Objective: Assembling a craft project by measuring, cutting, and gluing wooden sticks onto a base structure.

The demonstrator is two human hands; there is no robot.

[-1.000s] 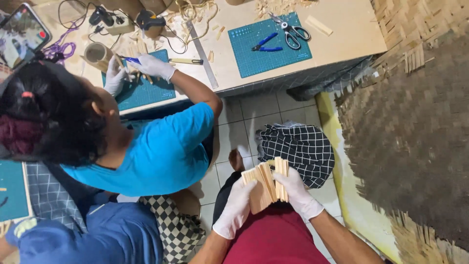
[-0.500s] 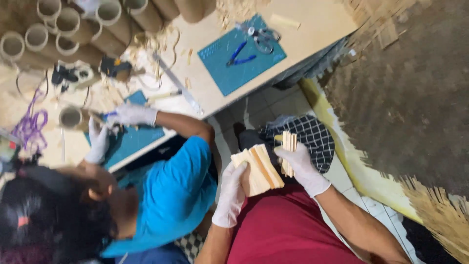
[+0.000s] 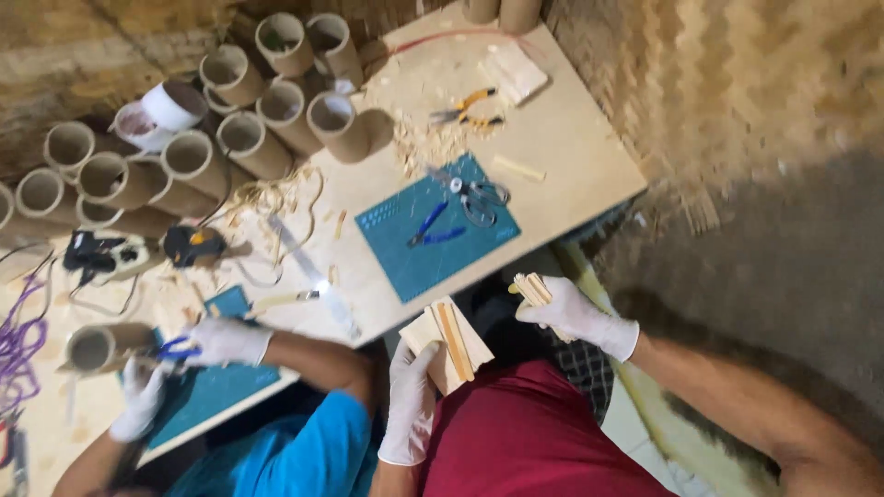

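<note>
Wooden slats [image 3: 448,345] stacked in left hand [image 3: 410,405], right hand [image 3: 571,313] gripping sticks [image 3: 531,288]

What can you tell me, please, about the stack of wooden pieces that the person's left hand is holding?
The stack of wooden pieces is a bundle of pale, flat, thin slats that look like light wood or bamboo, fanned slightly and tilted. One narrower strip lies diagonally across its top face. The left hand, in a white glove, supports it from below, above the person's dark red lap, just off the table's near edge. The gloved right hand holds separate sticks, apart from it.

Bare tabletop [image 3: 571,156] lies right of the cutting mat [image 3: 437,230]; cardboard tubes [image 3: 239,129] crowd its far left.
</note>
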